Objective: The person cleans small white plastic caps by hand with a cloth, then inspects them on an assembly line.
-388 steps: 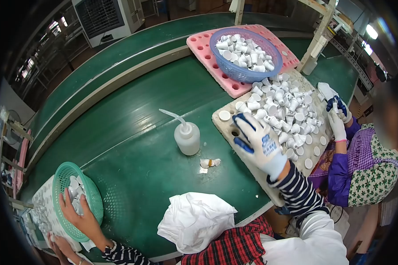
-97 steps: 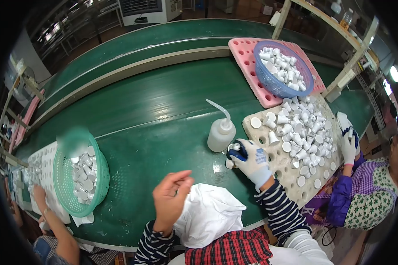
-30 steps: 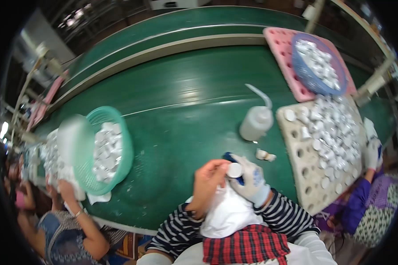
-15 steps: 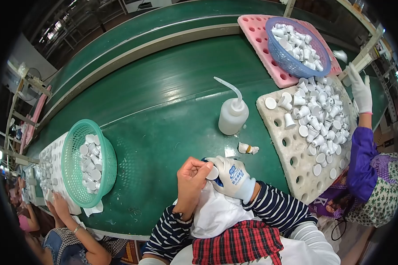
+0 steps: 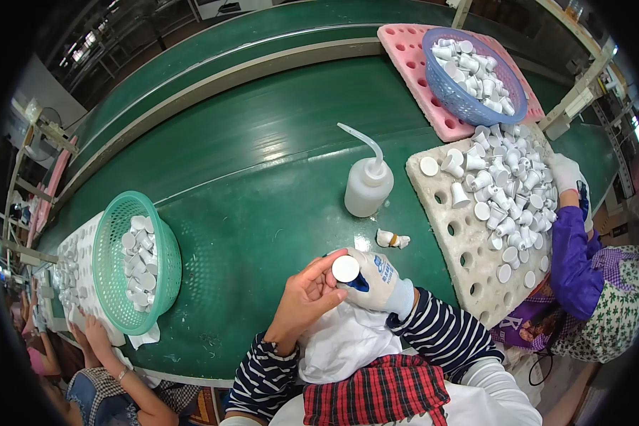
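Observation:
Near the table's front edge, a small white cup-shaped piece (image 5: 346, 269) shows its round flat face upward between my two hands. My left hand (image 5: 305, 297), bare, has its thumb and fingers closed on the piece. On the other side is my right hand (image 5: 378, 281) in a white glove with blue patches, its fingers wrapped against the same piece. White cloth (image 5: 344, 341) lies beneath both hands. A squeeze bottle (image 5: 368, 187) with a bent spout stands beyond them, and a small banded white bundle (image 5: 392, 239) lies beside the right hand.
A green basket (image 5: 169, 284) of white pieces stands at left. At right, a foam board (image 5: 451, 228) carries many more; a blue basket (image 5: 461, 103) sits on pink foam (image 5: 405, 49) behind. Co-workers' hands (image 5: 99, 336) and a gloved hand (image 5: 565, 172) are at the sides.
The piece has turned to show its round face more fully, and my left fingers have spread around it. The co-worker's gloved hand at right has come down beside the foam board.

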Demonstrator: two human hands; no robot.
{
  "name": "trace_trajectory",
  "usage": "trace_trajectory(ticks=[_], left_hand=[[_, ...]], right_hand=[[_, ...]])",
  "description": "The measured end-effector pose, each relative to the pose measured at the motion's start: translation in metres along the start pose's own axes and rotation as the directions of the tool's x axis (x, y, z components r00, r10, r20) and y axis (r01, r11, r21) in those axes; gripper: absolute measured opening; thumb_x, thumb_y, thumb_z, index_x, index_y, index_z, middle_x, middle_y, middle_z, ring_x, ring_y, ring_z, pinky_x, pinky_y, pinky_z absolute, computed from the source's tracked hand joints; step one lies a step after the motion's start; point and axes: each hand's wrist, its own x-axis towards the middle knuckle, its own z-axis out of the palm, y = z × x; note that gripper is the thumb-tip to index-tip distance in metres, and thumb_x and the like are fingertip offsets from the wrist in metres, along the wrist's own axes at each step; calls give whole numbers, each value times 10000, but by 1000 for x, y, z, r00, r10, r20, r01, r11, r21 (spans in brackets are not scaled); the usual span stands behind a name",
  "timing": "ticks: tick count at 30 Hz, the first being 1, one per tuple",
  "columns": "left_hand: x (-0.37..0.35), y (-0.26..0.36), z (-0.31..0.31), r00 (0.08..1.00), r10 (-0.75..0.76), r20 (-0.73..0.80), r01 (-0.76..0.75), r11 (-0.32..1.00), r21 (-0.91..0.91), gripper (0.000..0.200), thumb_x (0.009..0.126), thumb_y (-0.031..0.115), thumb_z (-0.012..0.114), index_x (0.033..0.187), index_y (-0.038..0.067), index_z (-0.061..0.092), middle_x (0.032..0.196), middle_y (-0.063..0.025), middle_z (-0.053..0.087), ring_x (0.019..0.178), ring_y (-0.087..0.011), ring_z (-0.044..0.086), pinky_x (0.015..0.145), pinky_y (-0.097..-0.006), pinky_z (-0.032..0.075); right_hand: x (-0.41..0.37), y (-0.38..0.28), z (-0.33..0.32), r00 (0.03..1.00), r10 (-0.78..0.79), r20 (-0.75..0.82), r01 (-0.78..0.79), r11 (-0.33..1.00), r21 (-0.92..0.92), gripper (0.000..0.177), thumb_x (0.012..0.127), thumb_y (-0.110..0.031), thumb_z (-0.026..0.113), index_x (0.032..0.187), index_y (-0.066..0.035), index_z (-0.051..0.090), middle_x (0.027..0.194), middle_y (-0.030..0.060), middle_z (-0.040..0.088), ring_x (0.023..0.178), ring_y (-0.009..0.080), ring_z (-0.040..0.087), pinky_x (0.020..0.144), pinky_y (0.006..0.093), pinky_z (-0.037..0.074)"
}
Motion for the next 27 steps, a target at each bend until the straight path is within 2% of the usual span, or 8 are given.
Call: trace_trajectory(ticks=[6, 9, 18, 20, 21, 23, 24, 27], left_hand=[[-1, 2, -1, 997, -59, -47, 59, 998, 0, 501, 833, 10, 601, 1311, -73, 472, 1008, -42, 583, 773, -74, 542, 661, -187, 422], [1, 6, 6, 992, -75, -103, 75, 997, -8, 496, 826, -44, 583, 1313, -57, 489, 889, -2, 487, 700, -63, 478, 659, -195, 401], [5, 2, 16, 951, -92, -295, 105, 994, 28, 216, 834, 4, 661, 1042, -27, 612, 756, 21, 575, 610, -35, 468, 608, -176, 409], [6, -1, 21, 966, -32, -256, 46, 998, 46, 258, 812, -21, 681, 1059, -31, 606, 806, 3, 582, 666, -37, 498, 635, -183, 434], [7, -2, 22, 972, 0, -235, 14, 998, 55, 281, 801, -34, 692, 1068, -32, 602, 831, -5, 585, 694, -39, 514, 648, -186, 447], [5, 0, 22, 986, -1, -164, -3, 1000, -28, 356, 773, -85, 692, 1106, -43, 573, 976, -63, 603, 830, -87, 573, 730, -215, 499], [4, 1, 21, 992, 1, -124, -9, 998, -69, 395, 759, -110, 692, 1125, -48, 559, 1048, -92, 611, 897, -111, 602, 771, -229, 525], [1, -16, 7, 983, 154, -98, -130, 967, 218, 479, 755, -114, 695, 1194, -49, 515, 1100, -93, 594, 921, -109, 593, 766, -222, 522]], right_hand=[[1, -3, -5, 1000, -30, -9, 29, 999, -22, 269, 801, -193, 638, 1002, -48, 536, 861, 164, 635, 798, 370, 628, 678, 422, 496], [1, -1, -4, 1000, -28, -7, 28, 999, -22, 271, 803, -206, 627, 1004, -45, 545, 879, 166, 634, 808, 368, 627, 692, 425, 496], [4, 3, -1, 989, -76, 129, 101, 976, -192, 340, 762, -208, 627, 1061, -63, 552, 939, 132, 637, 819, 325, 636, 712, 398, 506], [3, 7, -1, 983, -68, 171, 96, 983, -157, 381, 750, -205, 636, 1093, -62, 547, 952, 129, 638, 839, 318, 641, 736, 387, 509], [3, 4, -2, 988, -34, 152, 47, 996, -82, 409, 743, -201, 641, 1114, -60, 541, 968, 130, 637, 858, 315, 641, 756, 382, 507], [1, -2, -5, 992, 43, 115, -52, 996, 69, 466, 729, -194, 653, 1156, -55, 528, 1000, 132, 634, 898, 308, 641, 795, 370, 505], [0, 2, -6, 983, 96, 158, -111, 990, 91, 564, 728, -191, 665, 1246, -50, 492, 1061, 149, 629, 952, 309, 637, 830, 361, 498], [-3, -3, -2, 1000, -21, 0, 21, 999, -27, 613, 740, -188, 661, 1305, -60, 462, 1086, 169, 625, 962, 318, 635, 825, 372, 502]])
